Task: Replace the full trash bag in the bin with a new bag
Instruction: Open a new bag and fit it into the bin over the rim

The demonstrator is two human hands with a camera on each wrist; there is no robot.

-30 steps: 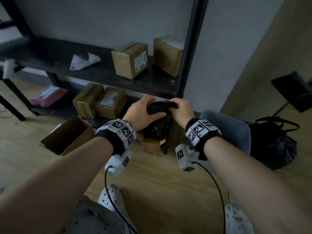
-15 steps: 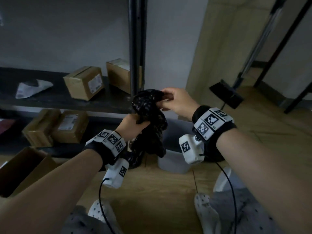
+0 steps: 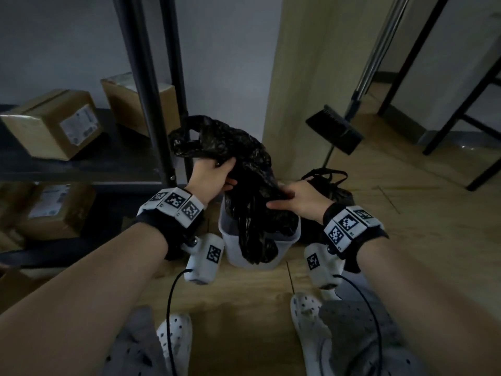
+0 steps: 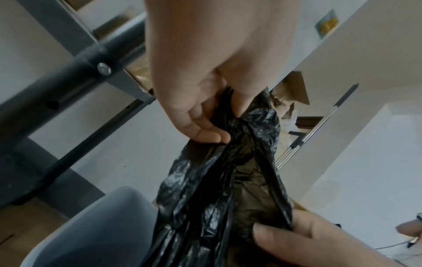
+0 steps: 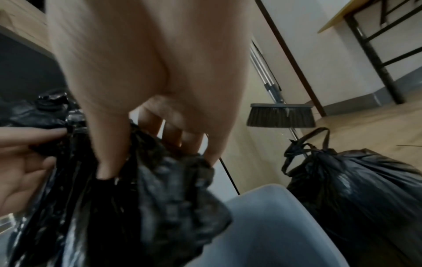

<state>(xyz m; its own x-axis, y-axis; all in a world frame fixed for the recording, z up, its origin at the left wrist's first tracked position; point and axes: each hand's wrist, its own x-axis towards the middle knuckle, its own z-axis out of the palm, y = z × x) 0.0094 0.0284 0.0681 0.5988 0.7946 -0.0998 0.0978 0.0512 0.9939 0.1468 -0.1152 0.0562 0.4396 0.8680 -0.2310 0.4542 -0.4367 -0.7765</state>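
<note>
- The left hand [image 3: 210, 176] grips the bunched top of the new bag [image 3: 253, 185], holding it up so its tail hangs into the bin [image 3: 294, 234].
- The right hand [image 3: 298, 198] pinches a fold lower down, probably to tease the mouth open.
- The full bag [image 5: 356, 184], tied, sits on the floor just beside the bin, out of the way, near a broom [image 3: 334, 132].

A: Lighting? Dim indoors, dull colours, soft shadows under the shelf [image 3: 81, 169].
B: Quality? Wide-angle bending at edges; both wrist views soft, right one motion-blurred; faint sheen on black plastic.
</note>
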